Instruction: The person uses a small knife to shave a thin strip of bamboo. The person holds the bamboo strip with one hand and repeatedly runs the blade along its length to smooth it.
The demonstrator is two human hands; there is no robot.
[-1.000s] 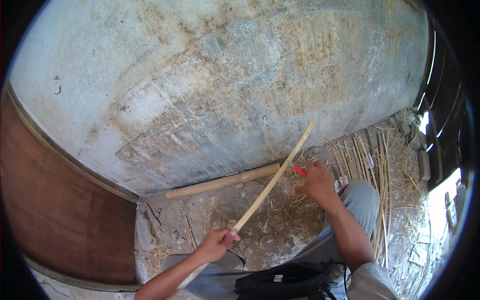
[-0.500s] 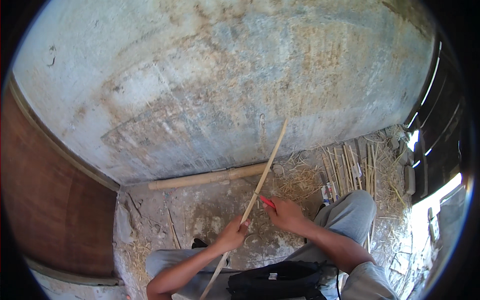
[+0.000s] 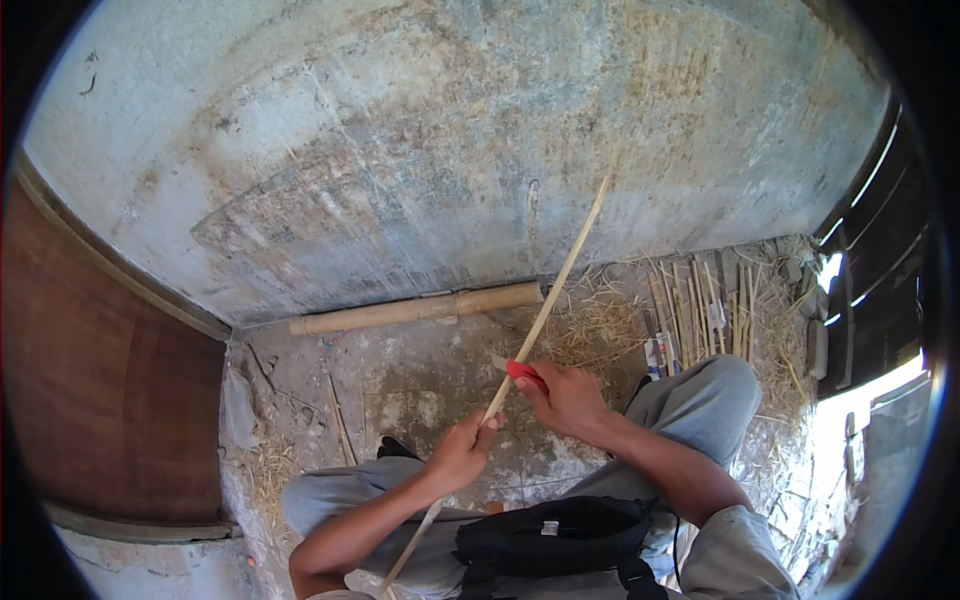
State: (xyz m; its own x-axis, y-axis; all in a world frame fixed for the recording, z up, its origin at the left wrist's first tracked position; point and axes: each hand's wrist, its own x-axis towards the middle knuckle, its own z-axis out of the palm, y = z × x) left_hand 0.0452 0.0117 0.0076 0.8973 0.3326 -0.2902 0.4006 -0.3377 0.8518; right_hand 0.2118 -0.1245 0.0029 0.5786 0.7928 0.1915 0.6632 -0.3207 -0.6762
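A long, pale bamboo strip (image 3: 560, 275) runs slantwise from beside my lap up toward the wall, its far part bowed a little. My left hand (image 3: 461, 455) is closed around it below the middle. Just above that, my right hand (image 3: 572, 402) grips a red-handled knife (image 3: 524, 374). The knife lies across the strip, its short blade showing on the strip's left side. Whether the edge bites into the bamboo I cannot tell.
A thick bamboo pole (image 3: 420, 312) lies along the foot of the stained wall (image 3: 420, 180). Several cut bamboo strips (image 3: 685, 315) lie at the right, near shavings (image 3: 595, 335). A black bag (image 3: 555, 530) rests on my lap. A brown wooden panel (image 3: 110, 370) stands at the left.
The bamboo strip's far end now reaches higher up the picture. My right hand has turned the knife across the strip and sits slightly higher. The whole view has tilted slightly.
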